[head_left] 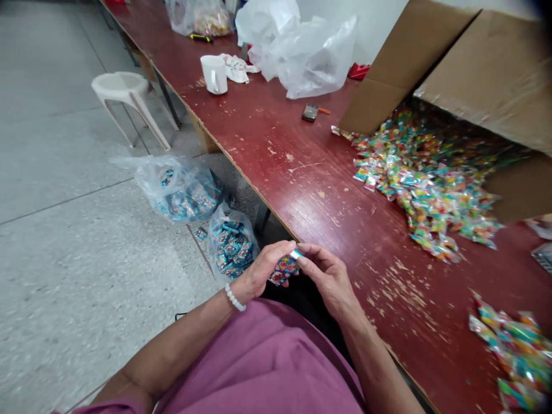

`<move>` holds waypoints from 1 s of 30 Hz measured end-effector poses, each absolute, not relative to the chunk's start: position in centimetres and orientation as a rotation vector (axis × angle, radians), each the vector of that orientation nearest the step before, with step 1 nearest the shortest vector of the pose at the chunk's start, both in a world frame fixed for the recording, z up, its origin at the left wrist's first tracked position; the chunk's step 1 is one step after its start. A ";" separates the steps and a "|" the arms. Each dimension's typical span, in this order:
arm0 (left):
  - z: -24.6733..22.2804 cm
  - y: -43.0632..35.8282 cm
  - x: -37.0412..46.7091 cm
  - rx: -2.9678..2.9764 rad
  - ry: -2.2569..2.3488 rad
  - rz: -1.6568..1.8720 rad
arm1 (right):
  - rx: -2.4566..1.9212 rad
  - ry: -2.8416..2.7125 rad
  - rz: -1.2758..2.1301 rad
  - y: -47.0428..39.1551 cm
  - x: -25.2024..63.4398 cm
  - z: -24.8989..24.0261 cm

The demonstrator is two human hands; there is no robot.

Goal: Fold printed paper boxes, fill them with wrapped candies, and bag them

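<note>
A small printed box (283, 269), blue with colourful pictures, is held between my two hands near the table's front edge. My left hand (264, 265), with a beaded bracelet at the wrist, wraps round the box from the left. The thumb and fingers of my right hand (322, 268) pinch the box's blue and white upper end. Below and to the left, a clear plastic bag (233, 244) full of similar small boxes sits beside the table. On the table to the right, many wrapped candies (414, 178) spill from a cardboard box (487, 75) lying on its side.
Another bag of boxes (185, 192) rests on the floor near a white stool (123, 86). On the worn red table (276, 155) are a white mug (214, 75), plastic bags (302, 52), a small dark object (310, 112) and more candies (515, 351) at the near right.
</note>
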State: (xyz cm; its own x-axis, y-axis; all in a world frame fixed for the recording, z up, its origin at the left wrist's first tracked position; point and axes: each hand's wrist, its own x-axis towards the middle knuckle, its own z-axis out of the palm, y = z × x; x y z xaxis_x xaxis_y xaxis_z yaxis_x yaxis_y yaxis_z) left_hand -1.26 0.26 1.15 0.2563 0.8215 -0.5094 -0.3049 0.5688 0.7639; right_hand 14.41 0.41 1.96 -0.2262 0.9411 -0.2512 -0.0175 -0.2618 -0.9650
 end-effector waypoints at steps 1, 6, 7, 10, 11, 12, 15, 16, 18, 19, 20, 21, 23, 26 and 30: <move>1.2 0.3 -1.5 0.611 1.050 0.822 | -1.262 -1.219 1.589 0.6 14.3 2.2; 1.2 0.3 -2.0 0.704 1.071 0.787 | -1.314 -1.248 1.604 1.1 14.3 2.6; 1.2 0.3 -2.0 0.711 1.079 0.772 | -1.316 -1.223 1.627 1.2 14.3 2.6; 1.0 0.2 -2.0 0.705 1.095 0.745 | -1.352 -1.210 1.630 1.5 14.4 2.8; 0.9 0.2 -2.0 0.697 1.093 0.741 | -1.362 -1.235 1.605 1.5 14.3 2.8; 0.9 0.2 -2.0 0.681 1.089 0.739 | -1.369 -1.282 1.561 1.4 14.2 2.8; 0.8 0.2 -2.0 0.569 1.064 0.754 | -1.363 -1.514 1.308 0.9 13.8 2.5; 0.8 0.2 -2.1 0.522 1.047 0.764 | -1.340 -1.588 1.229 0.6 13.7 2.3; 0.8 0.2 -2.3 0.421 1.003 0.786 | -1.281 -1.667 1.171 0.1 13.5 1.7; 0.7 0.3 -2.4 0.377 0.984 0.796 | -1.254 -1.672 1.191 -0.1 13.5 1.3; 0.7 0.3 -2.5 0.341 0.971 0.806 | -1.230 -1.665 1.223 -0.2 13.4 1.0; 0.6 0.3 -2.5 0.308 0.966 0.818 | -1.212 -1.652 1.250 -0.3 13.4 0.8; 0.5 0.3 -2.7 0.258 0.968 0.852 | -1.196 -1.637 1.268 -0.3 13.2 0.4; 0.4 0.4 -3.0 0.204 0.949 0.905 | -1.230 -1.620 1.235 -0.1 12.9 0.3; 0.5 0.4 -3.4 0.171 0.894 0.921 | -1.233 -1.477 1.401 0.0 12.4 0.2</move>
State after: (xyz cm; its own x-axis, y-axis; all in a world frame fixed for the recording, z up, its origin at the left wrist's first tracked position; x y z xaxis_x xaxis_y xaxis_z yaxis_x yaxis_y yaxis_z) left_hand -3.38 0.42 0.53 0.2852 0.7508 -0.5958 -0.6185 0.6191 0.4840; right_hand 12.39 -0.02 0.24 -0.2610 0.9604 -0.0971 0.1479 -0.0596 -0.9872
